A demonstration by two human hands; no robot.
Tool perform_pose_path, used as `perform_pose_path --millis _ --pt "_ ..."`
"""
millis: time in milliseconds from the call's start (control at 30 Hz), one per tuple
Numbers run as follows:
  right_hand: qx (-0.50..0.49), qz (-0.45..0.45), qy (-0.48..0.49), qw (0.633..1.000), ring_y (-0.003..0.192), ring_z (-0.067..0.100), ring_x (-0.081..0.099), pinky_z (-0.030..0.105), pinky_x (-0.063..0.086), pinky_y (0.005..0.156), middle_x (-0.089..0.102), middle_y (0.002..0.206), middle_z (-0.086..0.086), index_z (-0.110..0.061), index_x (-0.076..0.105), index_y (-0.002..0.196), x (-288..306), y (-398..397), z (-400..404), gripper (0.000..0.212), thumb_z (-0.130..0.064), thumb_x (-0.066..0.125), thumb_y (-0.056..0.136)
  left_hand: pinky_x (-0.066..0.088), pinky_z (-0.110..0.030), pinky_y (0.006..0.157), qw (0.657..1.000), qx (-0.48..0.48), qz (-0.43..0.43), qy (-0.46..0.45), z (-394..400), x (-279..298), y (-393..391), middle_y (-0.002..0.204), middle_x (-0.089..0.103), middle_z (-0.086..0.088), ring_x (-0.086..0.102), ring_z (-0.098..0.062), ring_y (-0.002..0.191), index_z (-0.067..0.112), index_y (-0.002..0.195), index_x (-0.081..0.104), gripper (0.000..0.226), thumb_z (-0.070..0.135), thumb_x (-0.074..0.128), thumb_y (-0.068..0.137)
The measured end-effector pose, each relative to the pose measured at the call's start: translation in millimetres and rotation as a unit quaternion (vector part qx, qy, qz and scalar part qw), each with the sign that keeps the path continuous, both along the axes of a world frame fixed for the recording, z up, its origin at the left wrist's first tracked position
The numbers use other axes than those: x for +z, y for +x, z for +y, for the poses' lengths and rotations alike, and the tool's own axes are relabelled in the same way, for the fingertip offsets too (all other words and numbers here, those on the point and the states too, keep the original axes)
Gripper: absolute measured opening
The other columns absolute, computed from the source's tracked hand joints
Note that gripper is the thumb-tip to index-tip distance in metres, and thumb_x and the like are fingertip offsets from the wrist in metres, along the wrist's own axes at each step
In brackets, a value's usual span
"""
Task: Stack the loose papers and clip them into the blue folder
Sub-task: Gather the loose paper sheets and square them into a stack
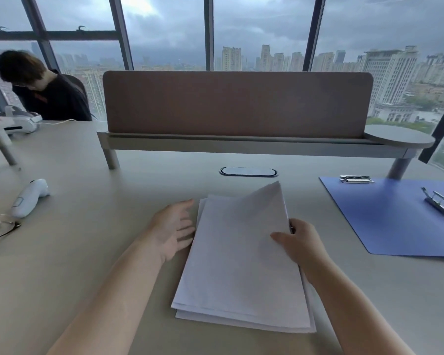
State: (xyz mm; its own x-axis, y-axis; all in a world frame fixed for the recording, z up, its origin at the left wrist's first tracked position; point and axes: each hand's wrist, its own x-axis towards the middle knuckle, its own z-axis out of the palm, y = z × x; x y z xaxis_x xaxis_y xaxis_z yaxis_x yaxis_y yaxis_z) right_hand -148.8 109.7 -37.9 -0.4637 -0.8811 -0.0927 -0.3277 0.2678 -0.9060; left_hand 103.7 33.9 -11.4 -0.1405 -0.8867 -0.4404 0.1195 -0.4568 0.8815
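Note:
A stack of white papers [239, 260] lies on the beige desk [87, 252] in front of me, its sheets slightly askew. My right hand [299, 243] grips the stack's right edge, thumb on top, and lifts the upper sheets so the far right corner rises. My left hand [173, 228] is held with straight fingers against the stack's left edge. The blue folder [390, 221] lies flat to the right, apart from the papers, with a metal clip [356, 179] at its top edge and a lever clip [442, 204] near its right side.
A brown divider panel [237, 103] on a raised shelf [241, 146] crosses the back of the desk, with a cable port [248, 171] below it. A white handheld controller [30, 197] and glasses [1, 228] lie at the left. A person [44, 88] sits far left.

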Motion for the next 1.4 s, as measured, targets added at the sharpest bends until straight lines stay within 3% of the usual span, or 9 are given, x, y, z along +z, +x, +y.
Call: perform_pose_path --millis 200,367,533,700,833,1100,1233,1333,1400 --pt "-0.011 0.132 -0.002 0.991 0.074 0.029 0.063 0.028 0.039 0.056 0.069 0.088 0.012 -0.013 0.070 0.088 5 1 7 0.011 -0.021 0.072 0.081 0.048 -0.044 0.100 0.999 0.016 0.029 0.023 1 -4 0 0.131 0.055 -0.018 0.057 -0.030 0.117 0.007 0.131 0.052 0.057 0.041 0.066 0.087" --pt "-0.024 0.020 -0.025 0.999 0.053 0.025 0.060 0.027 0.046 0.054 0.069 0.065 0.007 -0.013 0.073 0.093 14 3 5 0.012 -0.014 0.075 0.082 0.050 -0.041 0.089 0.999 0.022 0.029 0.016 4 -3 -2 0.127 0.056 -0.016 0.059 -0.029 0.114 0.008 0.129 0.055 0.054 0.041 0.065 0.088" --pt "-0.044 -0.084 -0.036 0.995 0.066 0.031 0.069 0.051 0.061 0.072 0.076 0.081 0.017 -0.009 0.073 0.089 18 2 6 0.011 -0.006 0.078 0.079 0.053 -0.040 0.086 0.999 0.026 0.025 0.006 5 -4 -4 0.123 0.055 -0.016 0.059 -0.027 0.106 0.009 0.130 0.055 0.053 0.040 0.065 0.088" --pt "-0.040 -0.178 -0.026 0.983 0.049 0.022 0.063 0.022 0.047 0.049 0.069 0.068 0.014 -0.001 0.071 0.093 18 -4 9 0.013 0.001 0.076 0.081 0.051 -0.042 0.093 0.999 0.028 0.026 0.009 5 -4 -3 0.131 0.054 -0.018 0.057 -0.028 0.112 0.008 0.133 0.054 0.054 0.039 0.063 0.089" --pt "-0.027 -0.241 -0.016 0.970 0.076 0.040 0.073 0.051 0.061 0.073 0.075 0.088 0.023 -0.003 0.066 0.099 12 -5 8 0.021 0.006 0.074 0.081 0.051 -0.040 0.089 0.999 0.020 0.023 0.010 6 -6 -1 0.132 0.054 -0.018 0.057 -0.028 0.114 0.008 0.133 0.054 0.055 0.040 0.063 0.089" --pt "0.045 -0.297 -0.003 0.954 0.070 0.034 0.073 0.041 0.062 0.064 0.077 0.093 0.021 0.001 0.068 0.111 8 1 13 0.028 0.013 0.055 0.090 0.056 -0.040 0.090 0.991 0.054 -0.077 -0.099 2 -24 0 0.109 0.067 -0.012 0.064 -0.022 0.095 0.009 0.102 0.067 0.028 0.030 0.072 0.085" --pt "0.096 -0.312 -0.086 0.941 0.079 0.033 0.073 0.043 0.062 0.072 0.077 0.101 0.021 -0.005 0.070 0.112 23 1 19 0.032 0.012 0.053 0.091 0.042 -0.031 0.100 0.968 0.034 -0.176 -0.174 1 -27 -3 0.128 0.061 -0.005 0.059 -0.022 0.118 0.009 0.138 0.053 0.071 0.037 0.078 0.078" --pt "0.143 -0.347 -0.139 0.916 0.082 0.033 0.073 0.042 0.062 0.073 0.075 0.105 0.022 -0.007 0.069 0.116 38 -2 28 0.033 0.010 0.054 0.092 0.047 -0.038 0.102 0.985 -0.014 -0.086 -0.151 3 -25 -9 0.134 0.062 -0.010 0.064 -0.028 0.117 0.007 0.135 0.056 0.074 0.039 0.084 0.074" --pt "0.160 -0.343 -0.151 0.913 0.085 0.033 0.073 0.042 0.061 0.076 0.075 0.107 0.021 -0.009 0.069 0.117 46 -2 34 0.034 0.009 0.054 0.093 0.052 -0.052 0.097 0.993 -0.047 0.028 -0.109 15 -14 -13 0.117 0.071 -0.020 0.069 -0.037 0.106 0.001 0.120 0.067 0.050 0.026 0.079 0.079"
